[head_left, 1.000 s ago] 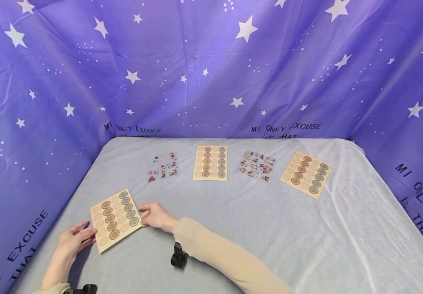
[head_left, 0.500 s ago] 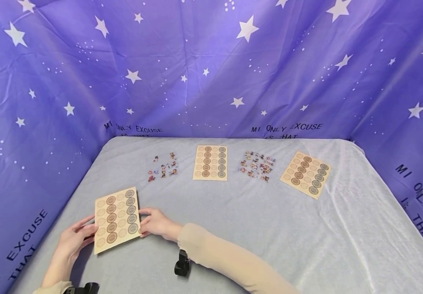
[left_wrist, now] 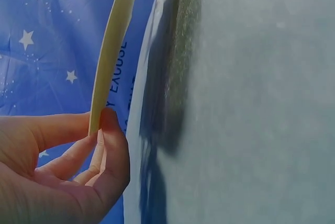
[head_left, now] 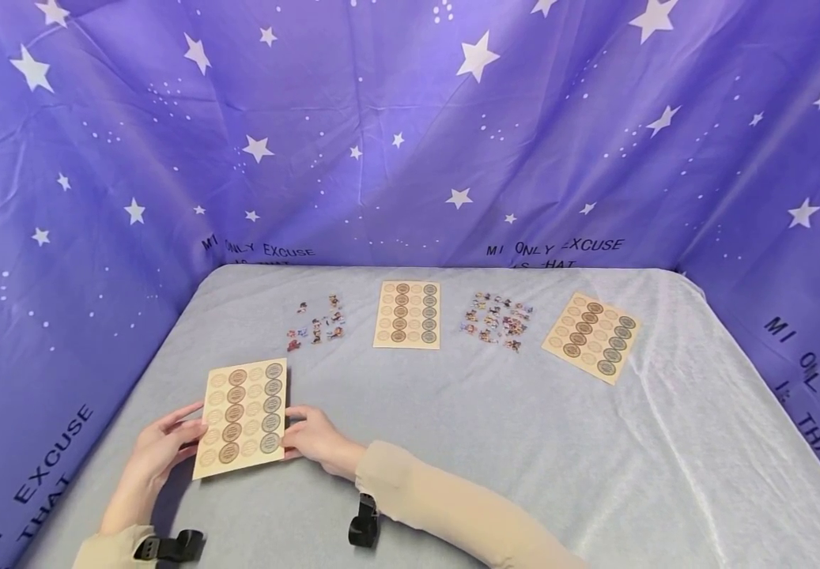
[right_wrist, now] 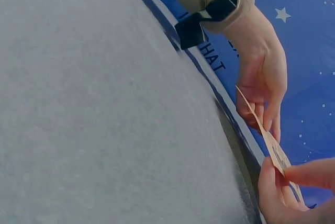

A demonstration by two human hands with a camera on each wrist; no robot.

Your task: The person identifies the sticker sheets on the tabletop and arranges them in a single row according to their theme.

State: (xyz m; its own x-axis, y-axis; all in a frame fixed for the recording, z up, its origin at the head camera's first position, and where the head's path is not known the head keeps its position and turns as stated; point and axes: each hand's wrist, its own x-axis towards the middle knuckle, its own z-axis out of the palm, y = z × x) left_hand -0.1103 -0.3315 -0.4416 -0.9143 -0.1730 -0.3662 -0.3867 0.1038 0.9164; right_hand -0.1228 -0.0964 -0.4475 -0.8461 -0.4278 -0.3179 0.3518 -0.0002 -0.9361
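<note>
Both hands hold one cream sticker sheet (head_left: 244, 415) above the left part of the table; rows of round brown and grey seal stickers are printed on it. At its left edge my left hand (head_left: 160, 442) pinches it between thumb and fingers. My right hand (head_left: 319, 438) pinches the opposite edge. In the left wrist view the sheet (left_wrist: 112, 51) appears edge-on, slightly bowed, between the left thumb and fingertips (left_wrist: 111, 122). The right wrist view shows the sheet (right_wrist: 272, 145) stretched between the two hands, above the cloth.
Along the back of the grey cloth-covered table (head_left: 495, 450) lie a clear sheet of cartoon stickers (head_left: 316, 324), a cream seal sheet (head_left: 407, 314), another cartoon sticker sheet (head_left: 496, 322) and a tilted cream sheet (head_left: 591, 338). A purple star-patterned curtain (head_left: 381, 142) surrounds the table.
Both hands have carried the sticker sheet to the right and turned it more upright in the head view. The sheets at the back have stayed in place.
</note>
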